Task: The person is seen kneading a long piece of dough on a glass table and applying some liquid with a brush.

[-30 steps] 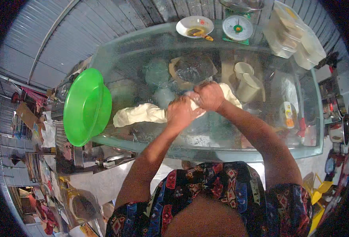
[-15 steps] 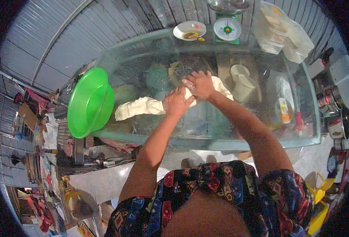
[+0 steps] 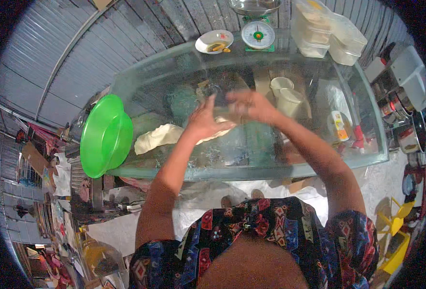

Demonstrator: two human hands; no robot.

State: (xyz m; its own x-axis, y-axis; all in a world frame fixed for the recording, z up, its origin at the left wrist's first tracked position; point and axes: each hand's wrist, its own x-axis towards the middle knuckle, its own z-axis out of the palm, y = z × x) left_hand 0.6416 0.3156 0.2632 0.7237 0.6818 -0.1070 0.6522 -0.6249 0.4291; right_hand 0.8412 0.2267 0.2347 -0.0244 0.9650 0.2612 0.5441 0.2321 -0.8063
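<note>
A long strip of pale dough (image 3: 159, 137) lies across the glass tabletop, its left end broad and its right part running under my left hand. My left hand (image 3: 206, 121) rests over the dough with its fingers stretched out and its thumb pointing right. Just to the right, my right hand (image 3: 255, 107) is smeared by motion, near the dough's right end. The blur hides how its fingers are set and whether any dough is in them.
A large green plastic basin (image 3: 106, 137) stands tilted at the table's left edge. Along the back are a white bowl (image 3: 204, 45), a dial scale (image 3: 258, 36) and stacked clear tubs (image 3: 312, 36). Pale cups (image 3: 289, 101) and a bottle (image 3: 339, 124) show on the right.
My hands have come apart. The right hand has left its press on the dough, and the dough that reached right beyond it no longer shows there. The view has shifted slightly.
</note>
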